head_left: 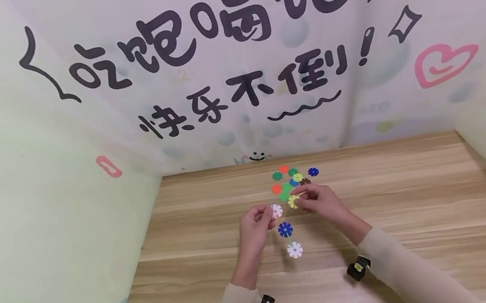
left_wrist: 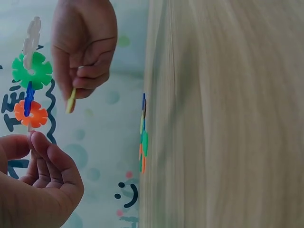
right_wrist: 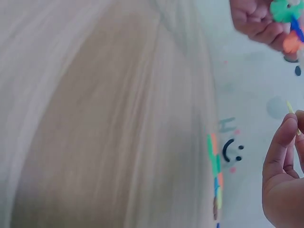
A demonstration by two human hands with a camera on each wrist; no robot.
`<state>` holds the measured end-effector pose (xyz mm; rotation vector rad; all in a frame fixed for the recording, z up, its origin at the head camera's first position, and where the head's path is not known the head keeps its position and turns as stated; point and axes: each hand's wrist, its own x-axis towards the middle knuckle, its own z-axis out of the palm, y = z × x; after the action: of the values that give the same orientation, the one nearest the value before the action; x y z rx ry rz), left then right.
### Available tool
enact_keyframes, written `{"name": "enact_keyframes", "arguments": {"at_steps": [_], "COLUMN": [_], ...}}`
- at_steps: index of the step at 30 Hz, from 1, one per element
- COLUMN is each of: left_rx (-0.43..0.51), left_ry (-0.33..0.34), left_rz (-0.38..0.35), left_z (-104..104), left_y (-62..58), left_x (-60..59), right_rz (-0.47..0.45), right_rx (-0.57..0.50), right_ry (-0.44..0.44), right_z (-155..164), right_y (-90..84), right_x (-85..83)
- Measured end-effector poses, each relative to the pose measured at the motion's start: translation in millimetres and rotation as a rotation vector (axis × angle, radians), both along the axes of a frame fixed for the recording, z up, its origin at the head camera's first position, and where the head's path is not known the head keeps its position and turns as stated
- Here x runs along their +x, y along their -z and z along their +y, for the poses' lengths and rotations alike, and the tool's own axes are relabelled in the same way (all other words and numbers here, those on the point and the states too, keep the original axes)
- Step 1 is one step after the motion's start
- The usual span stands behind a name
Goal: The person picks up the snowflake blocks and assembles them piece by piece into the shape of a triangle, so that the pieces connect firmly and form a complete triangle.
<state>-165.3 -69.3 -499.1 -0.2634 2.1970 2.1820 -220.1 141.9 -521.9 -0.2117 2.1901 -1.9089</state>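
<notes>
Backdrop lettering [head_left: 203, 33]: Chinese characters. Left hand [head_left: 256, 228] pinches a chain of five joined discs [left_wrist: 29, 76] above the worktop [head_left: 417, 199]; right hand [head_left: 320, 201] pinches one yellow disc [head_left: 294, 201]; loose pile [head_left: 291, 180] behind

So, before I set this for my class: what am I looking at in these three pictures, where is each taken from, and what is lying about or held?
No machine here: a person works with two bare hands. The wide picture comes from a camera on the head, looking down at a wooden table. The other two come from cameras strapped to each wrist, so they look sideways.

The left hand pinches a chain of joined plastic discs, white, green, blue and orange. The right hand has a grip on a single yellow disc.

On the table lie a pile of coloured discs, one blue disc and one white disc.
</notes>
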Motion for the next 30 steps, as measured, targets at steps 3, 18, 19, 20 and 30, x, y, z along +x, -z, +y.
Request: {"name": "enact_keyframes", "arguments": {"at_steps": [3,18,19,20,30], "left_rx": [-0.006,-0.014,-0.018,-0.02,-0.031], "left_ry": [0.005,0.037,0.04,0.044,0.075], "left_rz": [-0.023,0.018,0.017,0.015,0.001], "left_z": [0,5,5,5,5], "left_y": [-0.4,0.5,0.7,0.8,0.3], "left_x": [0.1,-2.1,-2.3,-2.4,-1.5], "right_rz": [0.004,0.018,0.021,0.026,0.064], "right_rx": [-0.023,-0.054,-0.053,-0.052,-0.031], "right_ry": [-0.018,-0.047,-0.048,-0.05,-0.051], "right_z": [-2,-8,-7,-7,-7], "right_y": [-7.2,-23.0,-23.4,-23.5,-20.0], "right_x": [5.1,19.1,19.7,20.1,23.7]}}
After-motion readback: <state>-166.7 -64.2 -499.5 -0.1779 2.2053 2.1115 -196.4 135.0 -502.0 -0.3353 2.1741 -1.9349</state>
